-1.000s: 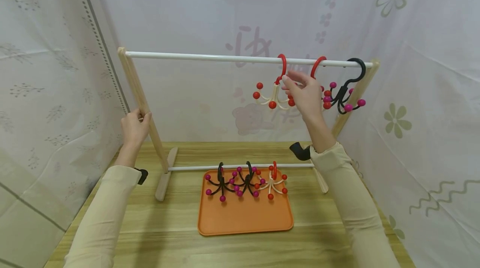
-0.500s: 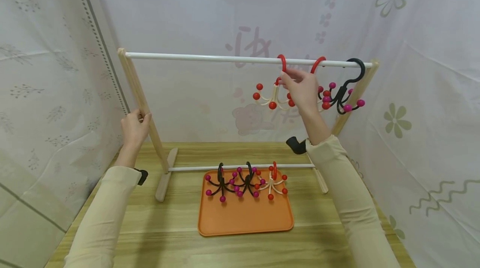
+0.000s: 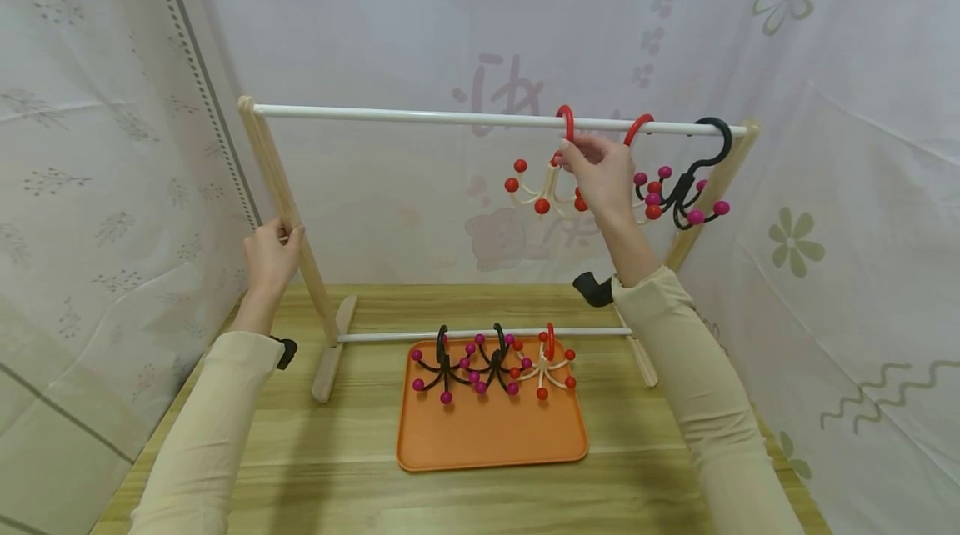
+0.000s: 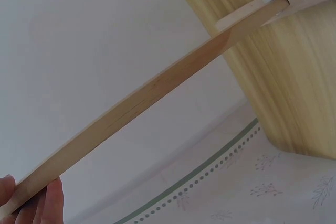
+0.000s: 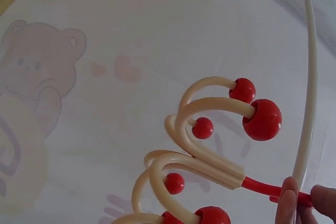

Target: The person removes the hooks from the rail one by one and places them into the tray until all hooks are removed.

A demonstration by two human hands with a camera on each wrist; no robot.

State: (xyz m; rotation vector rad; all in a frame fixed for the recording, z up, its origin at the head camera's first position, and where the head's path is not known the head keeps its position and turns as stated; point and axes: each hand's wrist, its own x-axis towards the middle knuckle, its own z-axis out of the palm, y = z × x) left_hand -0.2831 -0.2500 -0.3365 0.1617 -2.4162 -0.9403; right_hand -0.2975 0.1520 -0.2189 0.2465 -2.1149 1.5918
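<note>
- cream hook [image 3: 546, 185] with the red loop and red ball tips hangs on the white top rail [image 3: 405, 114] of the wooden rack, toward its right end.
- right hand [image 3: 600, 177] pinches the red neck just under the loop, thumb and fingertips [image 5: 286, 203] closed on it; the wrist view shows the cream prongs fanning out below the pinch.
- just right of it on the same rail: a second red-looped hook [image 3: 647, 177], mostly behind the hand, then a black hook [image 3: 693, 177] with pink balls at the rail's far right end.
- left hand [image 3: 270, 256] is wrapped around the rack's left post [image 3: 288, 210], fingers curled on the wood, bracing it.
- my take on doing this well: keep the pinch on the neck, not the prongs, make sure the loop seats fully over the rail, leave a gap from the neighbour so the balls don't tangle, and keep the post braced.
- below, an orange tray [image 3: 491, 435] sits mid-table against the rack's lower rail, with two black hooks [image 3: 465, 364] and one cream hook on the tray [image 3: 547, 364] along its back edge.
</note>
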